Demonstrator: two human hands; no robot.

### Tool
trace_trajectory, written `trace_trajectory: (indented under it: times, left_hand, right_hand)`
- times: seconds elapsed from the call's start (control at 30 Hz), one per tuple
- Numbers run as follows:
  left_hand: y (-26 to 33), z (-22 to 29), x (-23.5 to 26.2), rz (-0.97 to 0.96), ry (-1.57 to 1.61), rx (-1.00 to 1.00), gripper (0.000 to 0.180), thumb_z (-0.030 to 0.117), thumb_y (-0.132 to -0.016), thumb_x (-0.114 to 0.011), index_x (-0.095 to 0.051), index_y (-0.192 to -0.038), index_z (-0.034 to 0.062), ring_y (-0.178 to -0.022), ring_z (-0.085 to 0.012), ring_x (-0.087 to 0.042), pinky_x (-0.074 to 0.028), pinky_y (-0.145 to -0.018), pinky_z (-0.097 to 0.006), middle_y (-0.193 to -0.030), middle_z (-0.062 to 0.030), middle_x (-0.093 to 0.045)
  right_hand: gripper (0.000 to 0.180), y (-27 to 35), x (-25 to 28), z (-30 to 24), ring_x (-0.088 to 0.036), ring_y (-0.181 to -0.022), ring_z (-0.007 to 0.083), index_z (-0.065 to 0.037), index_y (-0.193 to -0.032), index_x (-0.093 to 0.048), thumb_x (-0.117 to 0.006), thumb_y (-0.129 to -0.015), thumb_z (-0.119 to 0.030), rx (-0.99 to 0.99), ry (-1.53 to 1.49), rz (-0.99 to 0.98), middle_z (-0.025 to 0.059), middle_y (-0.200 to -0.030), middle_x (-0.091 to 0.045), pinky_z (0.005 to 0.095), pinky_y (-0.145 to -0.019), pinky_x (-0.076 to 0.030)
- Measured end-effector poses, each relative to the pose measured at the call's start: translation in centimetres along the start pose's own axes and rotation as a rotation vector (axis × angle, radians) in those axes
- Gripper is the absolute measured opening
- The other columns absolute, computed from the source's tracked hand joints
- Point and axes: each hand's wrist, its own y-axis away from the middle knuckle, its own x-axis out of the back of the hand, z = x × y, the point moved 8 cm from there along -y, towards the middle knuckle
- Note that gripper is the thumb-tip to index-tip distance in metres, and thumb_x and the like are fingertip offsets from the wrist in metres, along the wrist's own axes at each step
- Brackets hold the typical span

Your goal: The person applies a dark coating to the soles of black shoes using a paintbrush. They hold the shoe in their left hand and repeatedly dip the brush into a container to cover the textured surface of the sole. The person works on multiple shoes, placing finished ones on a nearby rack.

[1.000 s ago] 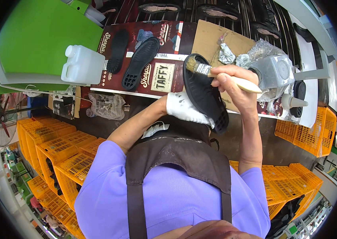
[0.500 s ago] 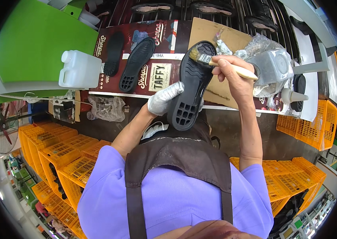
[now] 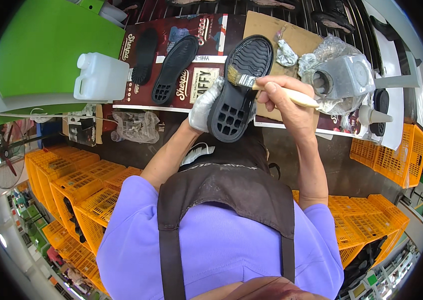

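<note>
Here, left hand (image 3: 205, 106) (white-gloved) clamps black shoe sole (image 3: 239, 92) tilted, inner face up for brushing, above dark bench (image 3: 291, 150). Right hand (image 3: 284, 97) fingers closed around brush (image 3: 251, 82), bristles touching sole. White jug (image 3: 101, 77) well left of sole.

My left hand (image 3: 205, 106), in a white glove, grips a black shoe sole (image 3: 239, 90) tread-up, fingers wrapped round its left edge. My right hand (image 3: 284, 97) holds a wooden-handled brush (image 3: 266, 87), bristles touching the sole's middle. Two more black soles (image 3: 164, 60) lie on the desk (image 3: 321, 150) beside a white plastic jug (image 3: 101, 77). Orange crates (image 3: 76, 185) below.
</note>
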Motion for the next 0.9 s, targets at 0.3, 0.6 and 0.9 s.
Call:
trace_trajectory:
  times: [0.3, 0.6, 0.9]
  left_hand:
    - [-1.2, 2.3, 1.4, 0.191, -0.088, -0.231, 0.049, 0.044, -0.096, -0.026, -0.048, -0.119, 0.0074, -0.091, -0.0153, -0.06, -0.049, -0.08, -0.03, -0.105, -0.0079, -0.059]
    - [-1.6, 3.3, 0.7, 0.244, -0.127, -0.265, 0.047, 0.043, -0.095, -0.029, -0.05, -0.117, 0.0073, -0.087, -0.0178, -0.061, -0.051, -0.076, -0.031, -0.101, -0.0093, -0.06]
    - [-1.0, 4.1, -1.0, 0.359, -0.385, -0.289, 0.037, 0.034, -0.094, -0.038, -0.048, -0.118, 0.0071, -0.087, -0.0167, -0.06, -0.051, -0.074, -0.031, -0.107, -0.0069, -0.059]
  right_hand:
    - [0.018, 1.3, -1.4, 0.7, -0.053, -0.055, 0.0042, 0.0, -0.094, -0.066, -0.062, -0.084, -0.014, -0.039, -0.02, -0.005, 0.005, -0.068, -0.064, 0.0164, -0.049, -0.042]
    - [0.017, 1.5, -2.1, -0.5, -0.052, -0.055, 0.0045, 0.0, -0.094, -0.066, -0.061, -0.084, -0.013, -0.052, 0.005, -0.071, 0.0047, -0.067, -0.063, 0.0171, -0.049, -0.042]
    - [0.017, 0.9, -2.5, -2.2, -0.054, -0.054, 0.0051, 0.0, -0.091, -0.067, -0.062, -0.083, -0.015, -0.036, 0.036, -0.158, 0.0045, -0.067, -0.064, 0.0168, -0.049, -0.043]
